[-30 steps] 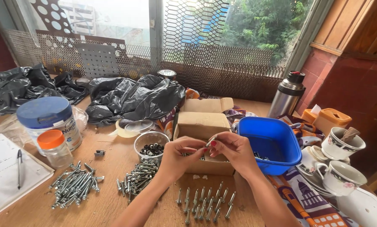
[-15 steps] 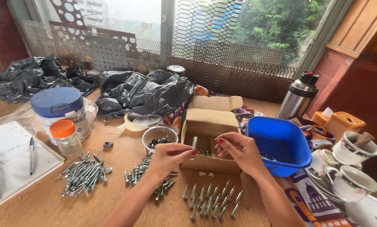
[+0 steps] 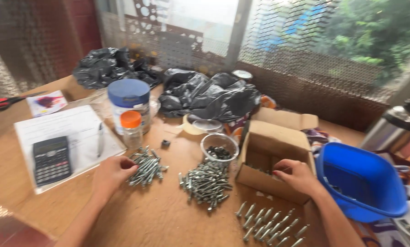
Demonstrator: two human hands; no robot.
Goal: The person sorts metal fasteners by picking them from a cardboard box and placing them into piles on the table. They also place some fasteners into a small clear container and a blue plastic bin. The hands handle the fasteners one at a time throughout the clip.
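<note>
Left grip at bolt pile edge; right grip inside cardboard box.

Blue basin; brown cardboard box; silver-grey bolts; black plastic bags; blue-lidded white jar; orange-capped clear bottle; black calculator; white paper; red-handled scissors; tan wooden table.

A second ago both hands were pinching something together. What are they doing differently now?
They have parted. The left hand moved out to the loose heap of silver metal bolts by the white paper sheet. The right hand dropped onto the open brown cardboard box, fingers inside. Staying put: the middle bolt pile, the row of bolts and the blue plastic tub.
</note>
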